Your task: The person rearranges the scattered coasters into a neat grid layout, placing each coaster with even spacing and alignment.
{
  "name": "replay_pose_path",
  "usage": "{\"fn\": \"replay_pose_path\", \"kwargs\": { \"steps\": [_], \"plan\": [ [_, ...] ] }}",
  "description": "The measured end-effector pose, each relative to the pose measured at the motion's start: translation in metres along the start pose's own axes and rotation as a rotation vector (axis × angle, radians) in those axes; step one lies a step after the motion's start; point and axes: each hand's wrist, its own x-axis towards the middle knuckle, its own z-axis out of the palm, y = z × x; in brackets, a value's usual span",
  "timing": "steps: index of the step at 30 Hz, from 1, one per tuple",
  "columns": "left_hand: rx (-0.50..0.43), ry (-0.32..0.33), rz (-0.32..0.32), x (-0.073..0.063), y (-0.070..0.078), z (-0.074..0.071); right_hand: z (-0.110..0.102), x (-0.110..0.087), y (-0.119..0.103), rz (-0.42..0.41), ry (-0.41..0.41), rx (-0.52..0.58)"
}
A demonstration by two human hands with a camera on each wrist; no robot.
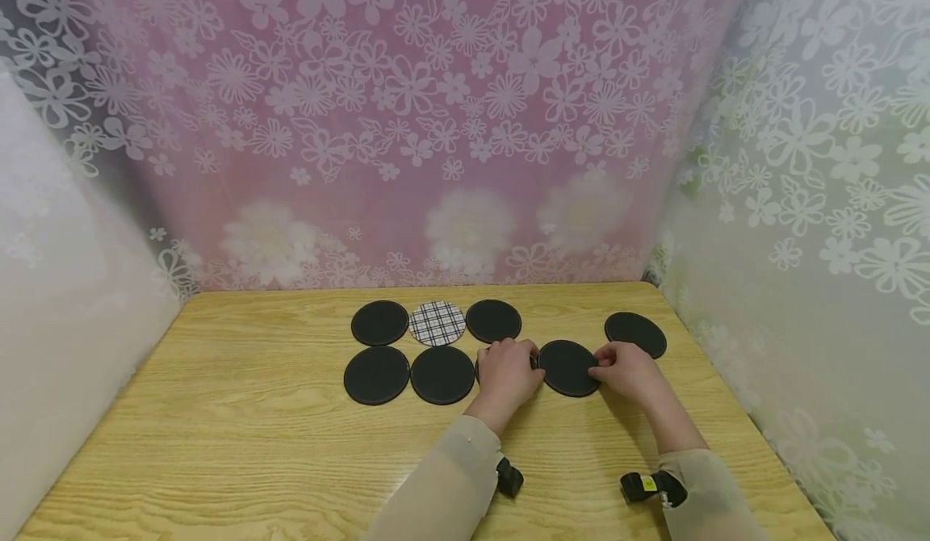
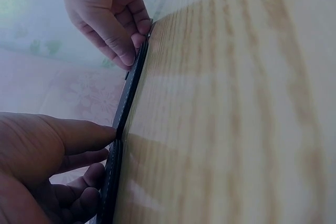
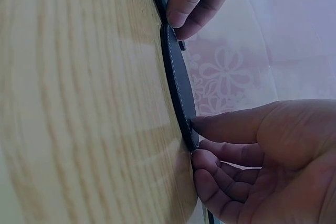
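Both hands are at a round black coaster [image 1: 568, 368] with a stitched rim, lying flat at the right end of the front row. My left hand [image 1: 508, 373] touches its left edge with thumb and fingertips, covering most of the neighbouring black coaster [image 1: 480, 370]. At the opposite edge, my right hand [image 1: 626, 370] holds the rim between thumb and curled fingers. In the right wrist view the right thumb [image 3: 226, 127] lies on the coaster's rim [image 3: 178, 85]. From the left wrist view, the left thumb tip [image 2: 107, 135] sits where two coasters meet.
Two more black coasters [image 1: 376, 375] [image 1: 442, 375] continue the front row leftward. Behind them lie a black coaster [image 1: 380, 323], a checked white one [image 1: 437, 323] and another black one [image 1: 494, 320]. A separate black coaster [image 1: 635, 333] lies beyond my right hand. Flowered curtains [image 1: 436, 121] surround the wooden table [image 1: 218, 444].
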Motion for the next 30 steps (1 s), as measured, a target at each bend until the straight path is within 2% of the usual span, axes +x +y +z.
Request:
{"fn": "replay_pose_path", "kwargs": {
  "steps": [22,30],
  "plan": [
    [0.011,-0.006,-0.005,0.003,-0.001,0.0,-0.002,-0.002,-0.002,-0.004,-0.007,0.01],
    [0.009,-0.008,-0.003,0.002,0.003,-0.003,-0.008,-0.004,0.009,0.01,0.056,0.05]
  ]
}}
